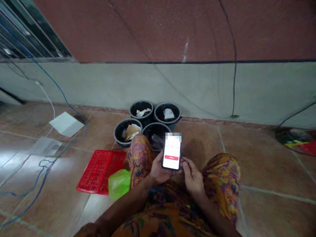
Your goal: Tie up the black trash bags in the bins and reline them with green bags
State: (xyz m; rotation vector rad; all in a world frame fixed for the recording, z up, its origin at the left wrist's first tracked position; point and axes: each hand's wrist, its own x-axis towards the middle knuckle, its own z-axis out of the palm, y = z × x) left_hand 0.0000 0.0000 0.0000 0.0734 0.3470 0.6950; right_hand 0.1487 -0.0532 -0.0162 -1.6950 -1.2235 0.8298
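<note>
A smartphone (171, 161) with a lit white screen and a red bar lies in my left hand (159, 170), whose fingers wrap round it from the left and below. Part of the screen's top is blurred out. Close beside the phone's lower right edge, my right hand (194, 179) is closed, thumb pressed toward the curled fingers; whatever they hold, if anything, is hidden. Just beyond the phone stand several dark buckets: one with grey cloth-like stuff (154, 127), one with brown and white scraps (120, 138), and two behind with white pieces (140, 105) and a white packet (169, 114).
Left of my patterned trouser leg (140, 154) lie a red plastic basket (95, 174) and a green plastic bag (119, 184). Blue cable (59, 154) snakes over the tiles near a white box (66, 124). A dark round container (295, 138) sits far right; a wall (103, 84) rises behind.
</note>
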